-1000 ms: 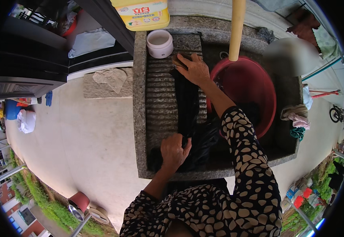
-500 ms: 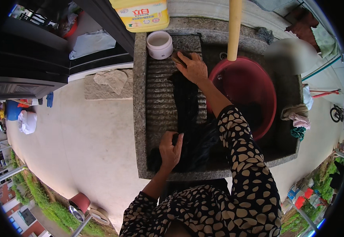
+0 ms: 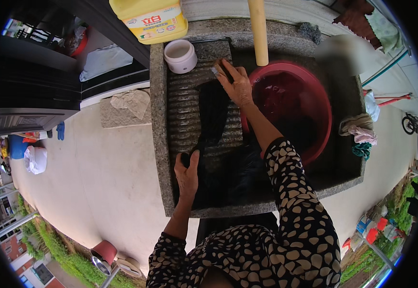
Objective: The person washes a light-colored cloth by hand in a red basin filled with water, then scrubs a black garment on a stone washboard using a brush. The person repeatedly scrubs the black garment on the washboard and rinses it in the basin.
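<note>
Use the ribbed grey stone washboard (image 3: 182,108) as landmark. Since the earlier frame, the right hand (image 3: 238,89) has tilted the brown block-shaped brush (image 3: 221,70) at the washboard's upper end; its fingers grasp the brush. The left hand (image 3: 186,176) has shifted toward the washboard's lower left corner, fingers pinching a fold of black cloth (image 3: 213,110). The cloth lies lengthwise along the washboard, lower part drawn left, probably being repositioned.

two grips (image 3: 238,88), one brush (image 3: 220,68), one washboard (image 3: 184,113), one jar (image 3: 181,64), one yellow jug (image 3: 137,12)
</note>
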The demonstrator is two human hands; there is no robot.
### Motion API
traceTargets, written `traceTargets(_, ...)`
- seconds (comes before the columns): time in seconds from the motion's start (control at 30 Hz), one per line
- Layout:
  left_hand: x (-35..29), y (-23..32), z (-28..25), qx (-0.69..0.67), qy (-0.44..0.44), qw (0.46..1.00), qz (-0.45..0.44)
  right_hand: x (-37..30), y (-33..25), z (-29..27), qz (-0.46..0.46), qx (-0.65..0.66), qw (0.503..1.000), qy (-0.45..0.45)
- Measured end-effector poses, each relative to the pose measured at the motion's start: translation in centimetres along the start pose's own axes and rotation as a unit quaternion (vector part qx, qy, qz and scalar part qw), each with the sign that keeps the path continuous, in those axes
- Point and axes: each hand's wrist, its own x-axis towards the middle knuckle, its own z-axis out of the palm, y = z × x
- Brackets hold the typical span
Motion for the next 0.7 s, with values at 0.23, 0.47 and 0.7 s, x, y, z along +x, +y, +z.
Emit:
traceTargets(0.23, 3.2, 3.0, 2.5, 0.161, -0.078, 0.947, 0.268, -9.3, 9.3, -6.8, 0.383, 0.544, 0.746, 0.037)
traceTargets(0.47, 7.6, -0.3, 5.5, 0.263, -0.093, 0.88, 0.385, -9.7, 7.8, -7.3, 0.449, 0.5, 0.741, -0.012)
traceTargets(0.7, 7.0, 4.7, 7.2, -0.346, -0.19, 0.883, -0.254, -10.3, -4.9, -5.7, -0.19, -0.06, 0.971, -0.132)
